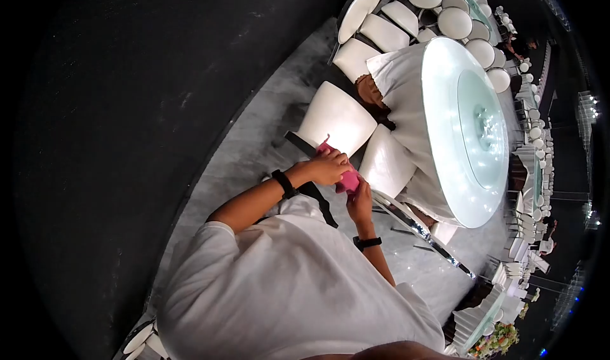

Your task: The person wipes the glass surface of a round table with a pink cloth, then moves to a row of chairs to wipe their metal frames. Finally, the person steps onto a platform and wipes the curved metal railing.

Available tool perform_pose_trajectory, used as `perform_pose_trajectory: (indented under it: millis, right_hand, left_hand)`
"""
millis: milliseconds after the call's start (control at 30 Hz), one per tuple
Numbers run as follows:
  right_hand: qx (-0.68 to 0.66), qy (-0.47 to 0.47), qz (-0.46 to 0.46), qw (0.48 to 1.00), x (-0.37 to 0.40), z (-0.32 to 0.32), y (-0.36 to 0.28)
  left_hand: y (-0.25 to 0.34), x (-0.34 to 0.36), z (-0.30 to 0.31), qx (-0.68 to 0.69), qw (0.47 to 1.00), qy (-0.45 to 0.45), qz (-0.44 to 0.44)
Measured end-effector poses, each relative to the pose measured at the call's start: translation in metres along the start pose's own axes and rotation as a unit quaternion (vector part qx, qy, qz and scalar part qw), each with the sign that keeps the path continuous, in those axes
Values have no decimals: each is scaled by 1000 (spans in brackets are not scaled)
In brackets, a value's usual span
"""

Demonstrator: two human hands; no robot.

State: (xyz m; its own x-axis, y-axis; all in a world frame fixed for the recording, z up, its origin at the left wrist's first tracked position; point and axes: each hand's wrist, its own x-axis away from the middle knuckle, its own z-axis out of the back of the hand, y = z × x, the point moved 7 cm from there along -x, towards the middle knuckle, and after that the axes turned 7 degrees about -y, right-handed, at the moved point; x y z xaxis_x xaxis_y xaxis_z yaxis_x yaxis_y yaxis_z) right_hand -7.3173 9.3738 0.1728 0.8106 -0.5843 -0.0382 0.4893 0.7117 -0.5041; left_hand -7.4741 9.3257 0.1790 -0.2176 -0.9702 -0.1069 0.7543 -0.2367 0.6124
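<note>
2 hands (328, 169) grip a pink cloth (348, 181) — near white chairs (338, 113) and a round table (443, 131).

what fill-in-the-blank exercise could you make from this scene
The left hand and right hand hold a ___ cloth.
The band on the left wrist is ___.
The nearest round table is draped with a ___ tablecloth.
Flowers show toward the picture's lower ___ corner.

Missing words: pink; black; white; right.
</note>
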Motion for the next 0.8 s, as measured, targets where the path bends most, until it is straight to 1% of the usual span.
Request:
perform_pose_trajectory:
  millis: [33, 100, 133, 167, 200, 233, 267, 300, 333, 367, 400, 467, 500, 533, 600, 667, 700, 767, 800]
  right_hand:
    - [-3, 1, 0, 1000, -5, 4, -3]
    - [104, -104, -61, 987, -19, -5, -8]
    - [97, -96, -67, 988, -26, -6, -11]
    - [111, -108, -72, 985, -35, -10, -14]
    - [125, -121, -78, 982, -44, -11, -13]
    - [125, -149, -53, 979, -52, -10, -17]
    - [123, -141, -58, 981, -63, -8, -15]
    - [92, -213, -84, 969, -71, -17, -10]
    - [59, -284, -109, 951, -75, -24, -6]
    - [78, -303, -95, 945, -78, -21, -7]
    - [55, -291, -62, 953, -78, -24, -1]
    - [-19, -228, -17, 973, -75, -24, 6]
    - [-41, -229, -1, 973, -73, -22, 6]
    - [-61, -231, 17, 971, -76, -15, 2]
    - [-115, -222, 39, 968, -78, -8, 1]
    - [-144, -216, 71, 963, -79, -5, 4]
    - [-145, -216, 73, 963, -80, -5, 7]
    - [-159, -217, 111, 957, -81, -3, 8]
    - [-160, -225, 112, 955, -81, -3, 10]
  left_hand:
    - [1, -3, 0, 16, 999, -31, 7]
    - [-2, -6, 6, 32, 998, -48, 11]
    - [-5, -9, 10, 51, 997, -59, 12]
    - [-12, -11, 13, 109, 990, -74, 46]
    - [-16, -16, 14, 102, 991, -81, 39]
    - [-31, -18, 8, 95, 988, -83, 93]
    - [-45, -18, 3, 87, 982, -84, 148]
    - [-59, -18, -7, 71, 981, -39, 174]
    - [-62, -22, -8, 23, 982, -45, 181]
    - [-65, -26, -11, 4, 978, -48, 204]
    - [-66, -29, -14, -16, 973, -47, 226]
    - [-60, -35, -5, -5, 960, -67, 273]
    - [-61, -38, -8, 6, 958, -58, 282]
    - [-65, -42, -12, 13, 953, -77, 292]
    - [-69, -49, -17, 27, 950, -66, 304]
    - [-72, -53, -24, 20, 952, -72, 298]
    - [-73, -58, -24, 18, 954, -74, 290]
    - [-57, -63, -2, 18, 951, -73, 300]
    - [-52, -61, 3, 19, 948, -72, 309]
